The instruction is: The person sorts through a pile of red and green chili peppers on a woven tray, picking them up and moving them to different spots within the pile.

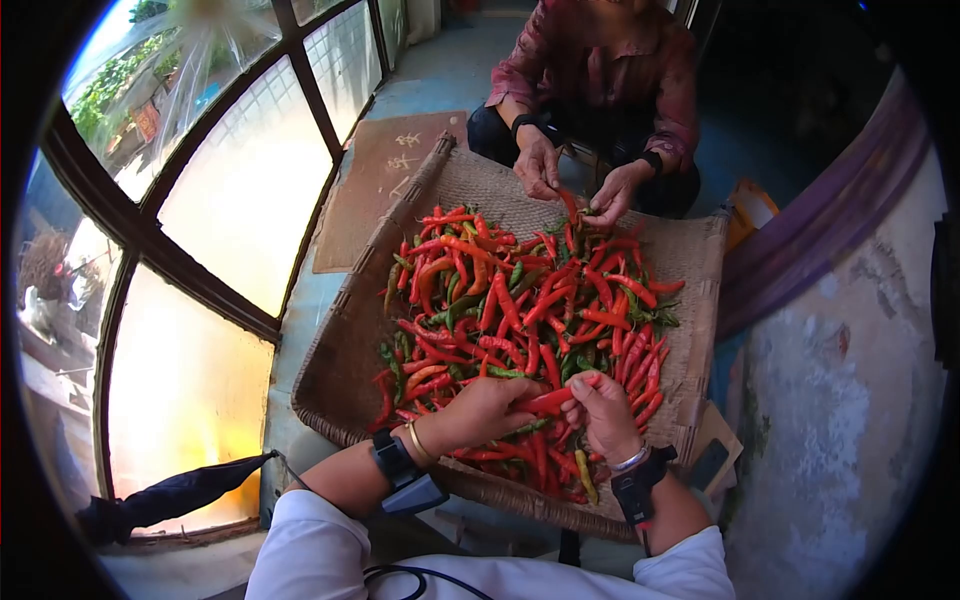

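Beyond the left edge of the woven tray (490, 178) stand tall framed windows (240, 190), bright with light. Past its far edge sits a co-worker (610, 85) in a patterned reddish shirt. The tray itself bears a wide heap of peppers (500, 300), mostly red with some green, spread over the middle and reaching the near edge; bare weave shows along the far edge and at the right. Outside the near left corner lies a folded dark umbrella (190, 492). Over the near part of the heap, the left hand (485, 412) and the right hand (605, 412) close on opposite ends of one red pepper (543, 402). Toward the far edge, the co-worker's hands hold another red pepper (569, 206). Smallest, a yellowish pepper (586, 477) lies by the near edge, right of its middle.
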`<state>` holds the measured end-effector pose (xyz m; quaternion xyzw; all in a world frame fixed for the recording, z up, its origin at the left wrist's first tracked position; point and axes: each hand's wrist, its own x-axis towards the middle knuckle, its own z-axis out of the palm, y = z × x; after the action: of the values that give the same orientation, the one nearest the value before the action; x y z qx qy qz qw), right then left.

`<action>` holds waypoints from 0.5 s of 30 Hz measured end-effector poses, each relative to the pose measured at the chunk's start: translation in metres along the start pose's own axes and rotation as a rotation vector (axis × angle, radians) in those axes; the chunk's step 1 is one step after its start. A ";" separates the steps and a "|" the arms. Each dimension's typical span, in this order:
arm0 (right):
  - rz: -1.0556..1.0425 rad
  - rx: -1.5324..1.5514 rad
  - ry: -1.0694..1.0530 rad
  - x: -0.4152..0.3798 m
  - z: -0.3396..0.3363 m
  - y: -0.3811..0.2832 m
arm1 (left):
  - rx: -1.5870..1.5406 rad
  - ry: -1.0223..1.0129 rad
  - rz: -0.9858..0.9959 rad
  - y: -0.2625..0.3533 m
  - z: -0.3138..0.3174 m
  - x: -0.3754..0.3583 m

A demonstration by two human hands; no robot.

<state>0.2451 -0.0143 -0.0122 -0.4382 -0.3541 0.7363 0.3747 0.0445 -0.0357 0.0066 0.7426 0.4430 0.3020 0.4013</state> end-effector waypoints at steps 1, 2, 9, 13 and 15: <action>-0.028 0.024 0.019 0.001 -0.006 -0.009 | -0.011 -0.005 -0.052 0.001 -0.004 -0.001; -0.065 0.068 0.048 0.003 -0.015 -0.016 | 0.051 0.035 -0.014 -0.012 -0.004 0.000; -0.165 0.456 0.158 0.013 -0.032 -0.034 | 0.007 0.274 -0.252 -0.034 -0.026 0.009; -0.042 0.303 0.049 0.009 -0.027 -0.017 | 0.425 0.236 -0.089 -0.044 -0.025 0.011; -0.026 0.274 0.012 0.009 -0.025 -0.016 | 0.589 0.139 0.059 -0.049 -0.019 0.009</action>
<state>0.2690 0.0057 -0.0116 -0.3827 -0.2537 0.7701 0.4428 0.0129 -0.0077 -0.0252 0.8172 0.5161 0.2222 0.1285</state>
